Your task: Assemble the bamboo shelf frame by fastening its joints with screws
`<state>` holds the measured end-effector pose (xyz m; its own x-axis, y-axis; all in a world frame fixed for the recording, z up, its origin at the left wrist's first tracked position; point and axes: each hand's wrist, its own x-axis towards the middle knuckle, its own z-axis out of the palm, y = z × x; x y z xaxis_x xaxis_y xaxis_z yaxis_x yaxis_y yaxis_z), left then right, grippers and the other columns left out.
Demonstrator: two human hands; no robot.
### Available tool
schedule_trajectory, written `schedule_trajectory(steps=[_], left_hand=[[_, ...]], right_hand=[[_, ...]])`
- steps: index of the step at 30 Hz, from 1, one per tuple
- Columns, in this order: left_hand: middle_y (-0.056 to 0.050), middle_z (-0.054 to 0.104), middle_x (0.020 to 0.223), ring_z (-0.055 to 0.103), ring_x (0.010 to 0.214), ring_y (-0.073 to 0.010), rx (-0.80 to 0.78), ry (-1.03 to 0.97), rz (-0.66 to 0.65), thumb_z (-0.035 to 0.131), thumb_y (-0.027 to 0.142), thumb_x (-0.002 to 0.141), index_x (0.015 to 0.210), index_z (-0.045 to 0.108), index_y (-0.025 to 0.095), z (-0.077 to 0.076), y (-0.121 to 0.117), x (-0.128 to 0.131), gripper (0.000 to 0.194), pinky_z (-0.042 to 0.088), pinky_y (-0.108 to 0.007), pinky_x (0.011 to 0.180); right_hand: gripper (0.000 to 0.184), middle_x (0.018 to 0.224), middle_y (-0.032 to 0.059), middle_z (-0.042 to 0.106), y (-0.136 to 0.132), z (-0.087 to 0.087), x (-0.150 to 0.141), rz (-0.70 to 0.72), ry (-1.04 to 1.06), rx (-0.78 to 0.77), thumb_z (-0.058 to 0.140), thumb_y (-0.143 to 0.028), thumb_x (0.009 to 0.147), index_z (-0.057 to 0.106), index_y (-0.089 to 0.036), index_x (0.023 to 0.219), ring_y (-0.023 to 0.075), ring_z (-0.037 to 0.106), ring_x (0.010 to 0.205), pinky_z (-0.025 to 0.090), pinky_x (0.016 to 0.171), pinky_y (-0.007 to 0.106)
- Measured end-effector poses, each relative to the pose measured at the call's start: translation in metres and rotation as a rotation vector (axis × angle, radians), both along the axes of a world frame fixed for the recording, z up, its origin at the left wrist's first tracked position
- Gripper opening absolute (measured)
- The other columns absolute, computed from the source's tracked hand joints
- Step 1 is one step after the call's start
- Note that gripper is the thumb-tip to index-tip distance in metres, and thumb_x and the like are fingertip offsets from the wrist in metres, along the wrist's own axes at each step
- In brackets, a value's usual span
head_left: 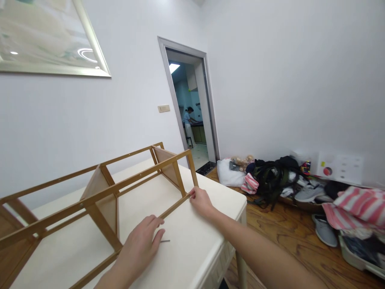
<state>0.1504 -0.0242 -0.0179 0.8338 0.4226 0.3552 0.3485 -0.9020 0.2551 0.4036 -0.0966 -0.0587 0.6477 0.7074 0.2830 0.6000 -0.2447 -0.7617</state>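
Note:
A wooden shelf rack lies on its side on a cream table, its shelf panels standing upright between the rails. My left hand is over the near lower rail, fingers bent onto it and thumb held apart on the near side. From beside that thumb a thin dark metal rod sticks out; whether it lies on the table or is in the hand I cannot tell. At the rack's right end, my right hand pinches the corner where the near rail meets the end piece.
The table's right edge drops to a wooden floor. Beyond it lie a white bag, a black backpack, grey shoes and pink striped cloth. A person stands past the doorway.

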Motion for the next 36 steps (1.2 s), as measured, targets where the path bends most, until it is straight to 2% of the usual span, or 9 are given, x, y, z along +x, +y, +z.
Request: schedule_trajectory(steps=[2,5,7,10,12,15,22,30,36], left_hand=[[-0.008,0.065,0.101,0.061,0.095,-0.0221,-0.038,0.034,0.02,0.045,0.023,0.088,0.102,0.064,0.021,0.009,0.007,0.041,0.024,0.048,-0.035,0.086],[-0.007,0.064,0.104,0.06,0.095,-0.0211,-0.191,0.04,0.094,0.05,0.023,0.083,0.122,0.058,0.02,0.009,0.022,0.093,0.04,0.046,-0.033,0.084],[-0.005,0.064,0.099,0.06,0.086,-0.02,-0.304,0.056,0.069,0.056,0.027,0.078,0.126,0.056,0.02,0.003,0.031,0.116,0.049,0.046,-0.031,0.08],[-0.004,0.065,0.095,0.06,0.081,-0.0189,-0.436,0.042,-0.015,0.062,0.027,0.073,0.131,0.054,0.018,-0.008,0.042,0.133,0.06,0.046,-0.03,0.077],[-0.006,0.067,0.1,0.061,0.086,-0.0201,-0.468,0.042,-0.076,0.063,0.025,0.071,0.133,0.053,0.017,-0.012,0.047,0.137,0.063,0.047,-0.031,0.081],[-0.006,0.069,0.106,0.062,0.095,-0.0233,-0.447,0.073,-0.149,0.062,0.025,0.073,0.124,0.061,0.019,-0.013,0.05,0.139,0.051,0.047,-0.033,0.087],[-0.005,0.069,0.103,0.064,0.091,-0.0222,-0.319,0.039,-0.131,0.054,0.026,0.081,0.108,0.066,0.022,-0.018,0.05,0.139,0.03,0.049,-0.033,0.086],[-0.004,0.063,0.127,0.06,0.113,-0.0241,-0.307,-0.039,-0.187,0.058,0.024,0.078,0.11,0.07,0.023,-0.028,0.058,0.138,0.034,0.043,-0.034,0.104],[-0.004,0.059,0.134,0.058,0.118,-0.0249,-0.298,-0.009,-0.208,0.056,0.025,0.08,0.115,0.069,0.024,-0.034,0.064,0.139,0.038,0.041,-0.037,0.108]], right_hand=[[0.025,0.079,0.0009,0.064,0.0,0.001,-0.001,-0.014,0.005,-0.01,0.055,0.002,0.072,0.061,-0.017,0.086,0.0135,0.056,0.074,0.034,0.065,0.023],[0.025,0.078,0.0011,0.063,-0.001,0.002,-0.003,-0.028,0.005,-0.012,0.053,0.002,0.074,0.06,-0.017,0.089,0.0139,0.057,0.074,0.034,0.065,0.023],[0.025,0.078,0.0011,0.063,-0.002,0.002,-0.004,-0.03,0.004,-0.011,0.054,0.002,0.073,0.06,-0.017,0.089,0.0143,0.057,0.075,0.034,0.065,0.023],[0.025,0.079,0.001,0.064,-0.002,0.001,-0.005,-0.027,0.005,-0.017,0.057,0.0,0.072,0.06,-0.018,0.09,0.0146,0.057,0.074,0.033,0.064,0.023],[0.024,0.081,0.0012,0.064,-0.002,0.0,-0.005,-0.023,0.002,-0.025,0.058,-0.002,0.073,0.059,-0.018,0.091,0.0148,0.057,0.075,0.033,0.064,0.024],[0.022,0.083,0.0019,0.064,-0.002,0.0,-0.004,-0.016,-0.007,-0.031,0.058,-0.004,0.076,0.059,-0.018,0.094,0.0155,0.058,0.078,0.033,0.066,0.024],[0.02,0.083,0.0016,0.064,-0.002,-0.004,-0.003,0.003,-0.021,-0.035,0.058,-0.007,0.078,0.06,-0.018,0.094,0.0149,0.057,0.076,0.033,0.066,0.024],[0.02,0.082,0.0013,0.064,-0.002,-0.002,-0.003,0.002,-0.033,-0.031,0.058,-0.006,0.077,0.059,-0.019,0.092,0.015,0.057,0.076,0.032,0.065,0.024],[0.021,0.082,0.0013,0.065,-0.002,-0.002,-0.004,0.001,-0.037,-0.036,0.057,-0.004,0.077,0.058,-0.019,0.092,0.0152,0.058,0.077,0.032,0.066,0.024]])
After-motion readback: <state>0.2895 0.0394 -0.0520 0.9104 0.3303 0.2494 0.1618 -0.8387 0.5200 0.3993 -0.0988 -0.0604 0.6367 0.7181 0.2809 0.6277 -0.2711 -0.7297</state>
